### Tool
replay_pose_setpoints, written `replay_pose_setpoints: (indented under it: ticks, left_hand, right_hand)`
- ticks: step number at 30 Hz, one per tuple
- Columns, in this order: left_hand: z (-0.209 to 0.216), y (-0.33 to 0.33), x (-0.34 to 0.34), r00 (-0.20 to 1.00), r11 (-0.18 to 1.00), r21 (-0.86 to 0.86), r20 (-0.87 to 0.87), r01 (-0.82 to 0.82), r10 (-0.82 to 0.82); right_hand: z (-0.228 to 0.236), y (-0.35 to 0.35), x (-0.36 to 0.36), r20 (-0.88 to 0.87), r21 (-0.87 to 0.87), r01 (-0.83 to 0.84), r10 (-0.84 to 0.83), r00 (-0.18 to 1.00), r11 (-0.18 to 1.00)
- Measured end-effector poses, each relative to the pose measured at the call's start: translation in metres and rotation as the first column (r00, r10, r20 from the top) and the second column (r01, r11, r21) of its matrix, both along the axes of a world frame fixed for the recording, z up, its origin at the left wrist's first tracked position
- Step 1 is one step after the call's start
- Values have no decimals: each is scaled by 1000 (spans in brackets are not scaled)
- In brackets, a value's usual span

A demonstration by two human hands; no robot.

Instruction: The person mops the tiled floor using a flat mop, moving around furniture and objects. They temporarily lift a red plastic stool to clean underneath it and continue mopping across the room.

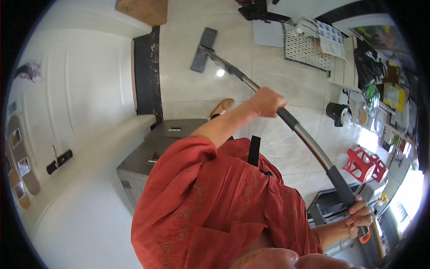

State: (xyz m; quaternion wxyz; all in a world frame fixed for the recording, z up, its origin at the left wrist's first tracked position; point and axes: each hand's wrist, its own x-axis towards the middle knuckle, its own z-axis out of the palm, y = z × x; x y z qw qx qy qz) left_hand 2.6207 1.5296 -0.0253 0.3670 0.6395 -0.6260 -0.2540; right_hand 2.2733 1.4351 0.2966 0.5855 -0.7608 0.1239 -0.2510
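A flat mop spans the view, its grey rectangular head (197, 61) lying on the tiled floor near the dark doorway threshold. From the head a metal pole (313, 142) with dark grips runs back toward the lower right. My left hand (268, 102) is wrapped around the middle of the pole, with that arm stretched forward. Close to the pole's end, my right hand (359, 213) grips the dark handle (341, 188). An orange hanging loop (365, 236) sticks out just past it.
A white door (80, 76) and a grey cabinet (165, 134) stand at my left. To the right are a white woven-top rack (307, 49), a black bin (337, 113), a red plastic stool (359, 165) and cluttered shelves. A brown box (143, 11) sits at the far left.
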Motion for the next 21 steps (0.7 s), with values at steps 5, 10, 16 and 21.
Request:
replay_pose_setpoints:
  ticks: [5, 10, 16, 21]
  left_hand:
    - [-28, 26, 94, 957, 959, -7, -65, -282, 281]
    - [-85, 103, 112, 729, 727, 65, 128, -683, 673]
    - [-114, 123, 19, 682, 630, 263, 329, -731, 654]
    - [-33, 40, -55, 879, 765, 435, 202, -476, 432]
  right_hand:
    - [-68, -51, 107, -64, -48, -203, 199, 978, 978]
    - [-125, -41, 191, -5, 218, -431, 442, 897, 876]
    - [-140, -29, 110, -109, 148, -503, 520, 847, 851]
    - [-49, -87, 55, -186, -11, -487, 477, 859, 873]
